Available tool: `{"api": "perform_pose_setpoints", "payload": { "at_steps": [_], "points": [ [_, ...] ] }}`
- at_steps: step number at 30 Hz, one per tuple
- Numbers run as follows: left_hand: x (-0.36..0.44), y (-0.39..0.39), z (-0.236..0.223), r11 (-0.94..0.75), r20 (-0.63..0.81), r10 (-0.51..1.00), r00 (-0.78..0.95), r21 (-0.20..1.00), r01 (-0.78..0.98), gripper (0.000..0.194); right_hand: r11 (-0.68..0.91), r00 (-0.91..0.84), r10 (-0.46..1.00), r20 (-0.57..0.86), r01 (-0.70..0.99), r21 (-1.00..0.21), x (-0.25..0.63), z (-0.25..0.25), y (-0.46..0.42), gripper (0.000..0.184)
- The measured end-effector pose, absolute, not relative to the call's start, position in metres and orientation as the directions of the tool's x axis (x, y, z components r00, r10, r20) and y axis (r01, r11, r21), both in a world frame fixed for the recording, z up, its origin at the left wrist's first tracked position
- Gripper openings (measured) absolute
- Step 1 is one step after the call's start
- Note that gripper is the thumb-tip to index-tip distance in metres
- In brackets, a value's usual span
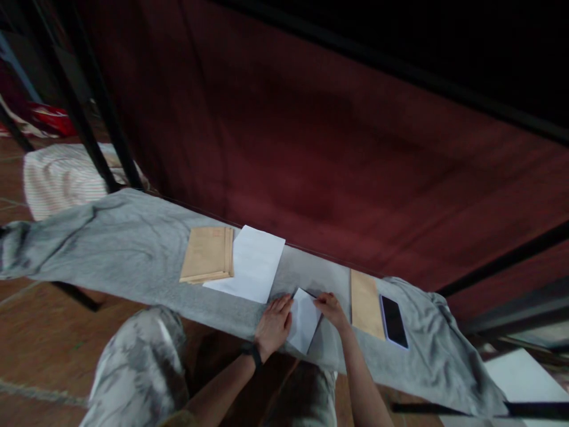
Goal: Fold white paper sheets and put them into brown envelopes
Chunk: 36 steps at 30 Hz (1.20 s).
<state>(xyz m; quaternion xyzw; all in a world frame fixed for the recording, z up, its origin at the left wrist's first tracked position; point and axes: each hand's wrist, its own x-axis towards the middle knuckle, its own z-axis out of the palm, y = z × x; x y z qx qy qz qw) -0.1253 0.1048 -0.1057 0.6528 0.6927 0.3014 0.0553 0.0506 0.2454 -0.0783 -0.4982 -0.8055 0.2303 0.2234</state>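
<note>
A folded sheet of white paper [304,323] lies slanted on the grey cloth near the front edge. My left hand [274,323], with a black band on the wrist, rests flat along the paper's left edge, its fingers stretched out. At the upper right edge of the paper, my right hand [329,308] is closed in a pinch on it. White sheets [253,264] lie farther left, partly under a stack of brown envelopes [207,252]. To the right of my right hand lies a single brown envelope [367,303].
A phone [394,322] lies beside the right envelope. The grey cloth [128,243] covers a narrow bench. Behind it hangs a dark red fabric panel [311,148] with black metal bars [95,95]. Striped cloth [66,178] sits at the far left, and my knee [142,356] is below.
</note>
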Motion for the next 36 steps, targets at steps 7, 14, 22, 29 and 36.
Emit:
{"api": "perform_pose_setpoints", "payload": {
  "at_steps": [7, 14, 22, 29, 36],
  "points": [
    [-0.129, 0.105, -0.107, -0.024, 0.36, 0.9, -0.245, 0.602, 0.798, 0.044, 0.027, -0.205, 0.977, -0.055, 0.378, -0.925, 0.086, -0.072, 0.217, 0.04],
    [-0.13, 0.103, -0.107, -0.018, 0.397, 0.873, -0.283, 0.607, 0.794, 0.048, -0.11, 0.012, 0.994, -0.11, 0.151, -0.982, 0.088, -0.091, 0.173, 0.051],
    [-0.128, 0.104, -0.109, -0.044, 0.371, 0.911, -0.181, 0.523, 0.851, 0.042, -0.168, 0.001, 0.985, -0.172, 0.228, -0.959, 0.082, -0.107, 0.161, 0.046],
    [-0.123, 0.102, -0.104, -0.083, 0.378, 0.922, -0.088, 0.415, 0.906, 0.041, -0.048, -0.007, 0.998, -0.057, 0.455, -0.889, 0.078, -0.106, 0.161, 0.029],
    [-0.094, 0.1, -0.117, -0.196, 0.405, 0.911, 0.072, 0.273, 0.942, 0.047, 0.078, 0.058, 0.985, 0.164, 0.693, -0.716, 0.079, -0.109, 0.148, 0.03]
  ]
}}
